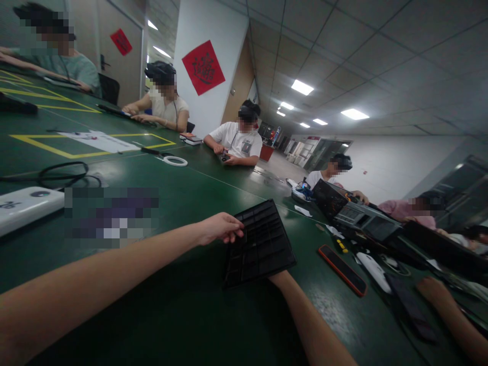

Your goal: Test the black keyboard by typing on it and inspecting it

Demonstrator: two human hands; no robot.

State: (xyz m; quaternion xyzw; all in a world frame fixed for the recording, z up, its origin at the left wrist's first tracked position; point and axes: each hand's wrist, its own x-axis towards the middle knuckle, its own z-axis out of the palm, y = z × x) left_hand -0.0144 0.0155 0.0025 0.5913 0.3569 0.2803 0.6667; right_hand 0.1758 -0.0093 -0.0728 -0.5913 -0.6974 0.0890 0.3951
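Observation:
A black rectangular tray [267,239], divided into a grid of shallow compartments, is tilted up above the green table. My right hand [280,278] is under its lower right side and holds it from below; the fingers are hidden behind it. At the tray's upper left edge is my left hand [223,227], its fingers pinched together over the compartments. Whatever lies between those fingertips is too dark and small to make out.
On the table [183,305] to the right lies an orange-edged phone [342,269], near an opened computer case [356,221] and cables. To the left are a white device [28,206] and a white ring [175,160]. Several people sit around; a co-worker's hand [434,290] rests at right.

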